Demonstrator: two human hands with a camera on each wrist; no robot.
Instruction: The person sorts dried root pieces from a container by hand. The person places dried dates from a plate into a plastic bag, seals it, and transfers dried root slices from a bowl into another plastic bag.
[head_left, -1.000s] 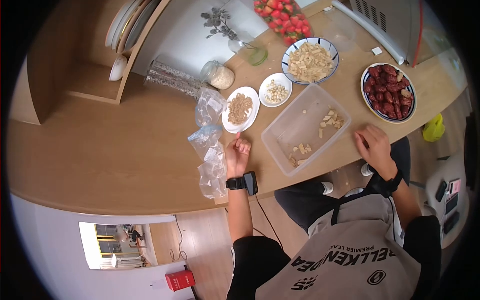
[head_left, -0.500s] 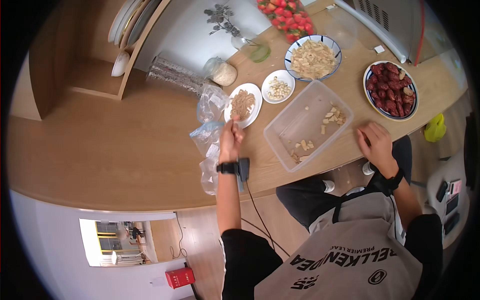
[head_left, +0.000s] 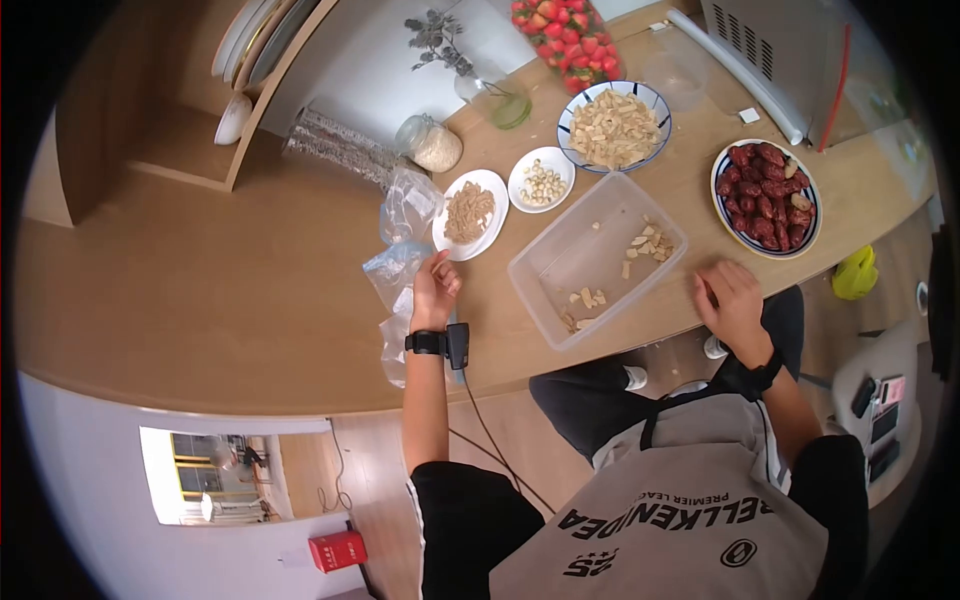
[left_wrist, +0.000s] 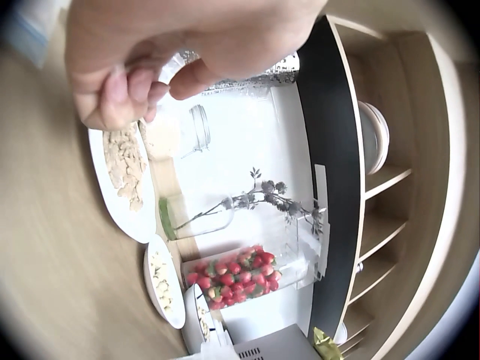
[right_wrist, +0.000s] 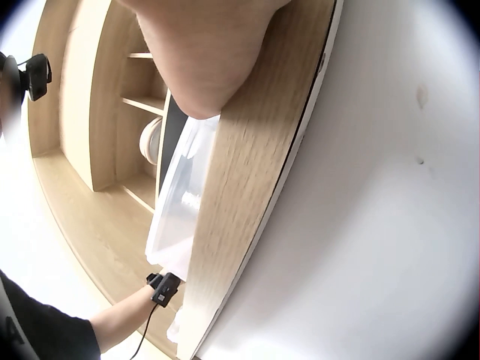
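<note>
My left hand [head_left: 437, 288] hovers by the near edge of a white plate [head_left: 494, 225] of small tan dried pieces [head_left: 468, 212]. In the left wrist view its fingers [left_wrist: 116, 94] are loosely curled, the thumb close to the fingertips, and nothing shows between them. My right hand [head_left: 730, 303] rests at the table's front edge with fingers loosely bent, beside a clear plastic box [head_left: 535, 295]. Several pale flat pieces [head_left: 650, 245] lie in that box. A small white dish [head_left: 518, 195] of round cream seeds [head_left: 543, 184] sits beside the plate.
Behind the box stands a blue-striped bowl [head_left: 664, 118] of pale slices; a blue-rimmed plate of red dates [head_left: 765, 200] is at right. Clear plastic bags [head_left: 395, 270] lie left of the white plate. A glass jar [head_left: 432, 147], vase [head_left: 505, 105] and strawberry container [head_left: 568, 45] line the wall.
My left hand went forward over the white plate, then drew back to its near edge, its palm turning from upward to sideways. The right hand stays in place.
</note>
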